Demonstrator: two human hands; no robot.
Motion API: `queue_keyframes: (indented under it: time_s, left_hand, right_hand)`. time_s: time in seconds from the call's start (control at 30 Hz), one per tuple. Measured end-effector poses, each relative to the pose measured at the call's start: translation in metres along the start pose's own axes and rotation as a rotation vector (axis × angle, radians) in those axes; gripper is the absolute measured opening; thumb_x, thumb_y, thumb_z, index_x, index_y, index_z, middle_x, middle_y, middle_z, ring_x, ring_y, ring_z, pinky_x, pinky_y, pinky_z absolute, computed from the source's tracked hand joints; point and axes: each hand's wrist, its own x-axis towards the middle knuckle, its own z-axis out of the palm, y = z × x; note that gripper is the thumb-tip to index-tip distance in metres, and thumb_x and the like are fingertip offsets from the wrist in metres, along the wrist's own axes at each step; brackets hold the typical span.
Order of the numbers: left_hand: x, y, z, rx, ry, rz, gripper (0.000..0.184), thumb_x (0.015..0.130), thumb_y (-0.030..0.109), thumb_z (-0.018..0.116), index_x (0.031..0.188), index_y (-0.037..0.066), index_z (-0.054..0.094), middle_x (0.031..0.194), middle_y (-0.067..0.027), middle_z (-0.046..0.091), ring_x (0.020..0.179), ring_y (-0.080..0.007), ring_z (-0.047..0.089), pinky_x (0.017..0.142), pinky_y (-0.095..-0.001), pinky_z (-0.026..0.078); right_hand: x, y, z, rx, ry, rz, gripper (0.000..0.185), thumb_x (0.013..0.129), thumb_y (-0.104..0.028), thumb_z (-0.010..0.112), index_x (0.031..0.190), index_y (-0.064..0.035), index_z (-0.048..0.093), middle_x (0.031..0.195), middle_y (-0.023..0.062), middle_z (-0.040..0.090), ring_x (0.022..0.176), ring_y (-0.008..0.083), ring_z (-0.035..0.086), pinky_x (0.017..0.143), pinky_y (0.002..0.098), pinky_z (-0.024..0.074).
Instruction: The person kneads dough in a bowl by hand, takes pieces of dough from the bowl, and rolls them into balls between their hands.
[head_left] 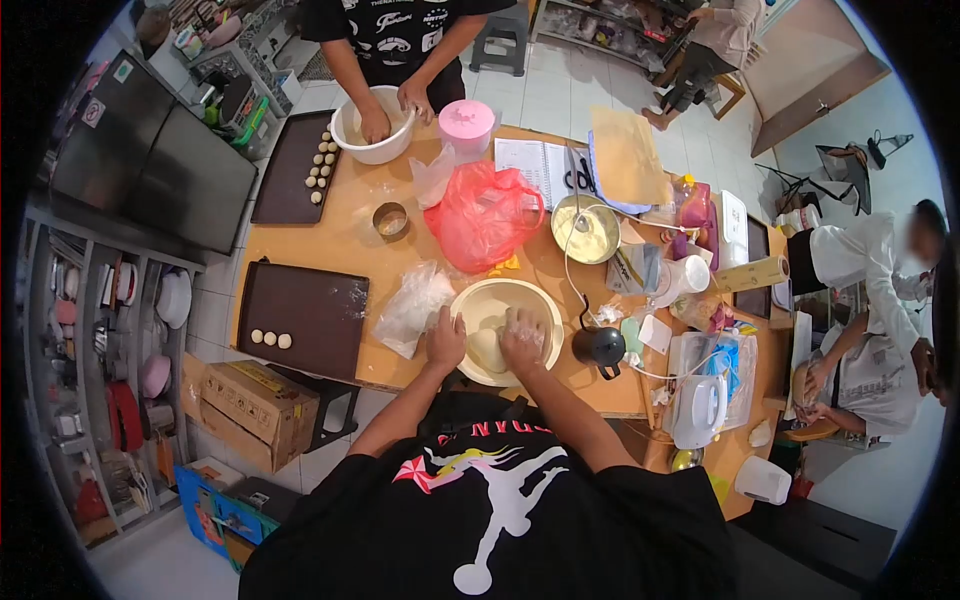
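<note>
A cream-coloured mixing bowl (508, 290) stands at the near edge of the table with a pale lump of dough (487, 352) in it. My left hand (446, 338) grips the bowl's left rim. Inside the bowl, my right hand (526, 342), dusted with flour, has its fingers curled down onto the dough; its fingertips are partly hidden. To the left of the bowl lies a clear plastic bag (413, 308) with white powder. A red plastic bag (485, 215) sits just behind the bowl.
Three dough balls (271, 339) lie on a near dark tray (310, 305); several more are on a far tray (285, 165). Across the table, a co-worker's hands are in a white bowl (373, 150). A metal bowl (585, 235) and black kettle (600, 347) stand to the right.
</note>
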Motion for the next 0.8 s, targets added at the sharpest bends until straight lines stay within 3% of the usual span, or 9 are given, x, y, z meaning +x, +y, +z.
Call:
queue_keyframes:
  time_s: [0.03, 0.13, 0.23, 0.43, 0.53, 0.63, 0.73, 0.8]
  left_hand:
    - [0.000, 0.001, 0.001, -0.009, 0.001, 0.001, 0.025, 0.094, 0.028, 0.052, 0.102, 0.004, 0.048, 0.079, -0.0301, 0.062, 0.077, -0.0514, 0.060, 0.068, -0.0612, 0.044]
    - [-0.001, 0.007, -0.007, -0.011, -0.004, -0.004, 0.026, 0.094, 0.028, 0.052, 0.101, 0.003, 0.048, 0.079, -0.0297, 0.062, 0.076, -0.0509, 0.060, 0.067, -0.0610, 0.044]
    - [-0.003, 0.015, -0.013, 0.006, -0.015, -0.009, 0.026, 0.095, 0.028, 0.052, 0.100, 0.003, 0.048, 0.079, -0.0292, 0.062, 0.076, -0.0505, 0.060, 0.067, -0.0605, 0.044]
    - [-0.002, 0.009, -0.008, -0.010, 0.000, -0.009, 0.025, 0.095, 0.028, 0.051, 0.101, 0.004, 0.048, 0.077, -0.0284, 0.063, 0.076, -0.0503, 0.060, 0.066, -0.0600, 0.044]
    - [-0.001, 0.011, -0.011, -0.019, -0.011, -0.017, 0.025, 0.095, 0.029, 0.051, 0.102, 0.005, 0.047, 0.077, -0.0286, 0.063, 0.076, -0.0506, 0.060, 0.067, -0.0601, 0.044]
    - [-0.004, 0.011, -0.011, -0.004, -0.012, -0.020, 0.026, 0.095, 0.029, 0.051, 0.103, 0.005, 0.047, 0.078, -0.0290, 0.063, 0.076, -0.0511, 0.060, 0.067, -0.0604, 0.045]
    - [-0.003, 0.007, -0.007, 0.014, 0.018, -0.005, 0.026, 0.095, 0.029, 0.051, 0.103, 0.005, 0.047, 0.079, -0.0294, 0.063, 0.076, -0.0514, 0.060, 0.068, -0.0606, 0.045]
    - [-0.003, 0.007, -0.006, 0.008, 0.029, -0.010, 0.025, 0.095, 0.029, 0.051, 0.103, 0.005, 0.047, 0.079, -0.0298, 0.063, 0.076, -0.0516, 0.060, 0.067, -0.0606, 0.045]
  right_hand:
    - [0.001, 0.006, 0.004, -0.096, 0.172, -0.111, 0.036, 0.086, -0.028, 0.063, 0.112, -0.0047, 0.051, 0.105, 0.0237, 0.063, 0.095, 0.0422, 0.061, 0.081, 0.0551, 0.0470]
    - [0.009, 0.012, 0.014, -0.011, -0.110, -0.054, 0.039, 0.083, -0.031, 0.066, 0.111, -0.0057, 0.055, 0.105, 0.0208, 0.063, 0.095, 0.0392, 0.061, 0.080, 0.0518, 0.0491]
    - [0.017, 0.009, 0.015, 0.080, -0.284, 0.185, 0.037, 0.081, -0.030, 0.067, 0.108, -0.0050, 0.060, 0.099, 0.0203, 0.063, 0.097, 0.0363, 0.060, 0.080, 0.0495, 0.0502]
    - [0.040, 0.064, 0.041, 0.323, -0.635, 0.236, 0.047, 0.080, -0.033, 0.067, 0.115, -0.0018, 0.064, 0.105, 0.0265, 0.065, 0.106, 0.0388, 0.060, 0.091, 0.0438, 0.0487]
    - [0.012, 0.049, 0.030, 0.275, -0.364, 0.009, 0.066, 0.078, -0.037, 0.069, 0.129, 0.0027, 0.054, 0.125, 0.0302, 0.056, 0.117, 0.0411, 0.053, 0.099, 0.0439, 0.0427]
    - [-0.017, -0.001, 0.003, 0.141, -0.374, 0.022, 0.078, 0.074, -0.035, 0.074, 0.134, 0.0056, 0.044, 0.132, 0.0317, 0.047, 0.124, 0.0427, 0.046, 0.102, 0.0476, 0.0386]
    - [-0.023, -0.033, -0.022, 0.060, -0.358, 0.027, 0.082, 0.070, -0.028, 0.079, 0.134, 0.0037, 0.040, 0.134, 0.0323, 0.042, 0.127, 0.0425, 0.040, 0.104, 0.0504, 0.0348]
    - [-0.024, -0.030, -0.007, 0.127, -0.287, 0.054, 0.077, 0.067, -0.022, 0.081, 0.130, 0.0028, 0.043, 0.126, 0.0321, 0.046, 0.120, 0.0437, 0.045, 0.101, 0.0503, 0.0390]
